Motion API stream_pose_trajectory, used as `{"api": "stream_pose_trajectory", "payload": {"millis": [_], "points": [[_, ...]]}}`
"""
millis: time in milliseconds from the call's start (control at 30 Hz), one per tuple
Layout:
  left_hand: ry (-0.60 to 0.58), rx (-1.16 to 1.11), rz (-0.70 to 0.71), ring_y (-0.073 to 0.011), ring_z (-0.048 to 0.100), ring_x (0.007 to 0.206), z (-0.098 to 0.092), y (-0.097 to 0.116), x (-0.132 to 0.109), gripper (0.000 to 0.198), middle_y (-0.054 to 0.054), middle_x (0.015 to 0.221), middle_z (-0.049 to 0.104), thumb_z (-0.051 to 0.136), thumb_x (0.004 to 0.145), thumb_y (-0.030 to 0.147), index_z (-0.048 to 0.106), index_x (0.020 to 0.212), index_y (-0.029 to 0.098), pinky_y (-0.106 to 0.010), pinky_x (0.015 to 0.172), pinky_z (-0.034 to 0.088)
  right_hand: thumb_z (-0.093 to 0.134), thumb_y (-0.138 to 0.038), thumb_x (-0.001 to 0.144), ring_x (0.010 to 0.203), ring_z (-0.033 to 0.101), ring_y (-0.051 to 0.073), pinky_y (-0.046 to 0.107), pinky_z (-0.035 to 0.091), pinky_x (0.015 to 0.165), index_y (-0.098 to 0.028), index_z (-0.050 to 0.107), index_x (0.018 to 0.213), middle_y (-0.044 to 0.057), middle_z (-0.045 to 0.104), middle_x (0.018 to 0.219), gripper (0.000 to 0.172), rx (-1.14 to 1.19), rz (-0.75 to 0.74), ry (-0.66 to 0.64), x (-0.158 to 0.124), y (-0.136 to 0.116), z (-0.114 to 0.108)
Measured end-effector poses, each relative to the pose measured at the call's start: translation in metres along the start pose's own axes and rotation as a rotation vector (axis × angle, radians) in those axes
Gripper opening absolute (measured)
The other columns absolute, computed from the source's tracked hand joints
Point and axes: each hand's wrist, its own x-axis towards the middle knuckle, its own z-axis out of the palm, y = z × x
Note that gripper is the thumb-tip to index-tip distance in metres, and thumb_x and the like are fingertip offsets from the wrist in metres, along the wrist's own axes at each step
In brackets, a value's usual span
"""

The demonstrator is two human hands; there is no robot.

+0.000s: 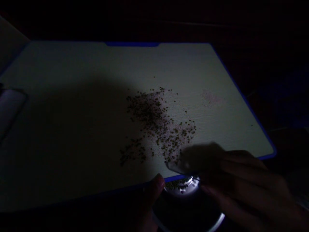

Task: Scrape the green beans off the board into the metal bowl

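Small dark green seeds (148, 112) lie scattered with paler, pinkish crumbs across the middle of a light board-like tabletop (178, 64) with a blue edge. Below its near edge is a round, shiny bowl (218, 222) with some of the same seeds inside. My left hand (154, 196) is closed at the bowl's left rim, its thumb up against the table edge; its other fingers are hidden in the dark. Closed around a thin flat piece (174, 167) with a dark rounded edge, my right hand (248, 183) rests low over the near edge, beside the seeds.
At the far left lies a pale flat thing with a dark rim (11, 104), partly cut off. A faint patch of pinkish crumbs (211, 97) sits on the right of the tabletop. A wide shadow covers the left side, and the surroundings are very dark.
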Motion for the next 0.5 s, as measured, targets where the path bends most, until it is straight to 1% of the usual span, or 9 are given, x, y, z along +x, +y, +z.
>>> {"api": "stream_pose_trajectory", "payload": {"millis": [67,133,167,233,300,367,400,467,500], "points": [[0.042,-0.018,-0.033,-0.0385,0.047,0.183,-0.004,0.000,0.002,0.059,0.000,0.164,0.085,0.084,0.113,0.040,0.074,0.171,0.047,-0.063,0.153,0.033,0.066,-0.012,0.112,0.080,0.088,0.017,0.031,0.073,0.073,-0.023,0.071,0.113,0.001,0.091,0.095,0.012,-0.002,-0.009,0.016,0.006,0.000,0.004],[0.071,-0.035,-0.060,-0.0394,0.050,0.182,-0.010,0.001,0.002,0.058,-0.002,0.161,0.087,0.082,0.115,0.043,0.074,0.172,0.043,-0.064,0.153,0.030,0.067,-0.015,0.114,0.078,0.087,0.018,0.032,0.069,0.068,-0.026,0.068,0.110,0.000,0.090,0.093,0.012,-0.027,0.029,0.021,0.009,0.003,0.005],[0.078,-0.046,-0.073,-0.0413,0.055,0.178,-0.014,0.002,0.001,0.055,-0.004,0.158,0.088,0.078,0.117,0.047,0.075,0.172,0.042,-0.066,0.153,0.032,0.068,-0.016,0.114,0.076,0.086,0.018,0.033,0.068,0.065,-0.028,0.068,0.110,-0.001,0.089,0.091,0.013,-0.043,0.064,0.028,0.009,0.004,0.003],[0.086,-0.071,-0.096,-0.0455,0.066,0.169,-0.020,0.004,-0.001,0.054,-0.006,0.157,0.089,0.071,0.121,0.052,0.074,0.173,0.043,-0.072,0.148,0.040,0.069,-0.017,0.114,0.072,0.085,0.018,0.033,0.066,0.062,-0.030,0.070,0.112,-0.003,0.087,0.086,0.013,-0.068,0.132,0.039,0.008,0.008,0.000],[0.092,-0.096,-0.096,-0.0457,0.071,0.164,-0.025,0.004,-0.004,0.059,-0.004,0.162,0.086,0.068,0.121,0.052,0.066,0.180,0.048,-0.073,0.145,0.045,0.070,-0.017,0.113,0.071,0.085,0.018,0.032,0.070,0.067,-0.031,0.073,0.115,-0.005,0.088,0.085,0.015,-0.095,0.154,0.058,0.006,0.010,-0.003],[0.090,-0.118,-0.080,-0.0450,0.070,0.164,-0.030,0.002,-0.005,0.068,-0.002,0.170,0.081,0.069,0.121,0.052,0.055,0.187,0.053,-0.072,0.145,0.047,0.073,-0.017,0.113,0.074,0.086,0.017,0.030,0.071,0.070,-0.031,0.077,0.116,-0.005,0.089,0.088,0.015,-0.127,0.191,0.088,0.003,0.013,-0.004],[0.085,-0.126,-0.074,-0.0449,0.069,0.166,-0.034,-0.001,-0.005,0.070,-0.001,0.171,0.081,0.069,0.121,0.053,0.052,0.188,0.054,-0.072,0.144,0.048,0.075,-0.018,0.113,0.076,0.087,0.017,0.030,0.070,0.070,-0.031,0.080,0.118,-0.004,0.090,0.091,0.015,-0.143,0.238,0.112,0.002,0.015,-0.004],[0.060,-0.130,-0.071,-0.0441,0.068,0.167,-0.045,-0.006,-0.003,0.065,0.000,0.165,0.084,0.066,0.122,0.053,0.055,0.186,0.055,-0.072,0.141,0.052,0.080,-0.025,0.114,0.079,0.087,0.017,0.030,0.067,0.067,-0.033,0.085,0.123,-0.002,0.092,0.098,0.013,-0.161,0.365,0.168,0.001,0.021,-0.003],[0.024,-0.109,-0.053,-0.0429,0.068,0.166,-0.052,-0.009,-0.002,0.062,0.001,0.163,0.086,0.064,0.123,0.051,0.058,0.184,0.056,-0.071,0.140,0.053,0.081,-0.029,0.114,0.080,0.087,0.017,0.030,0.067,0.067,-0.034,0.087,0.126,-0.001,0.092,0.102,0.015,-0.167,0.413,0.188,0.002,0.024,-0.003]]}}
